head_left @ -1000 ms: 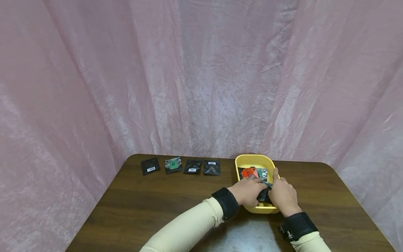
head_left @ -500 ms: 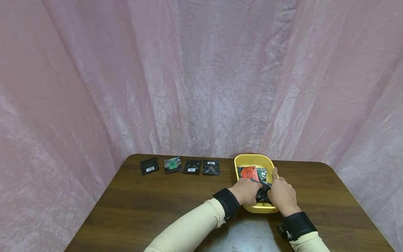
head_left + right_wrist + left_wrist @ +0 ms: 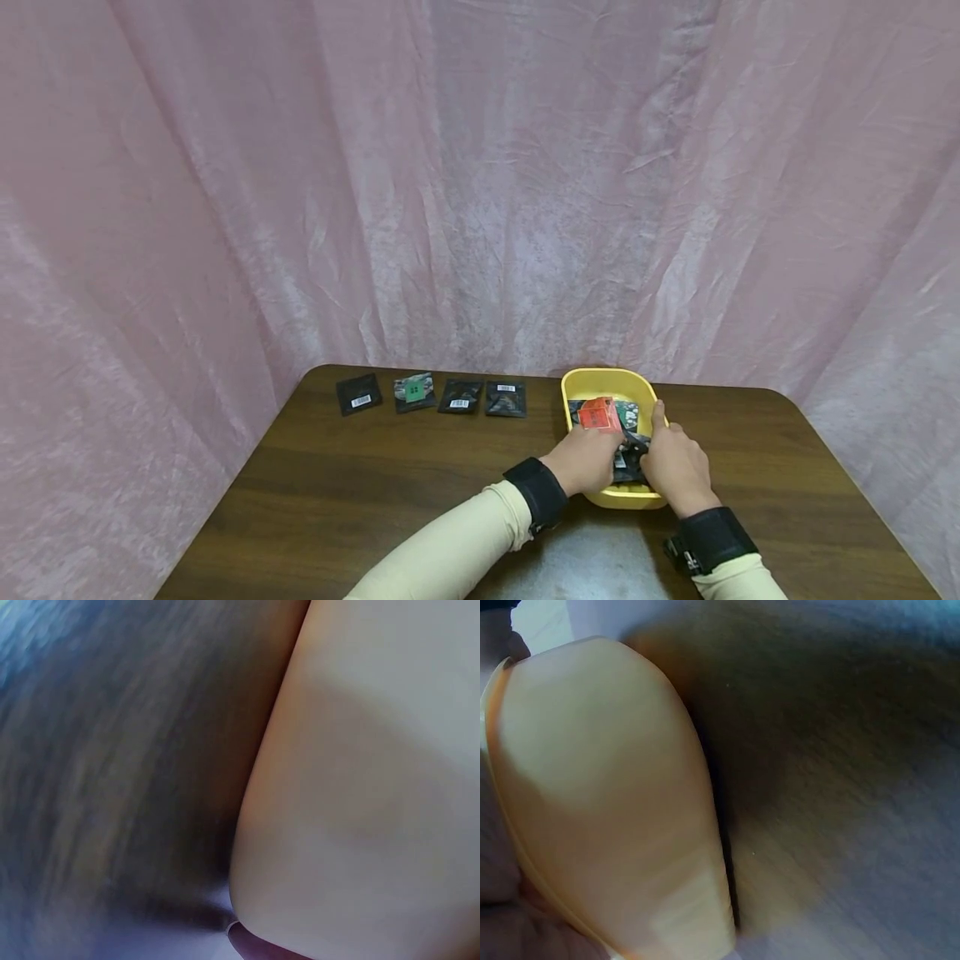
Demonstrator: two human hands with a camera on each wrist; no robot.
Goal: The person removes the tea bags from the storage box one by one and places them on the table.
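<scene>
A yellow plastic basin (image 3: 607, 377) stands at the right of the table with several small packets inside. My left hand (image 3: 587, 460) reaches over its left side, fingers curled down and hidden among the packets; I cannot tell whether they pinch one. Just beyond its knuckles a red-orange packet (image 3: 600, 414) stands tilted. A dark packet (image 3: 628, 468) lies between the two hands, and a green patterned one (image 3: 627, 413) lies farther back. My right hand (image 3: 677, 469) grips the right rim, index finger pointing forward. The basin's wall (image 3: 615, 795) fills much of the left wrist view.
Several small, flat packets lie in a row along the table's back left: a black one (image 3: 358, 394), one with a green label (image 3: 414, 392), then dark ones (image 3: 506, 399) with white labels. A pink curtain (image 3: 480, 183) hangs behind the wooden table (image 3: 375, 492).
The left hand's spread fingers have curled down into the basin. The red-orange packet has tilted up and the dark packets have shifted. The right hand stays at the rim.
</scene>
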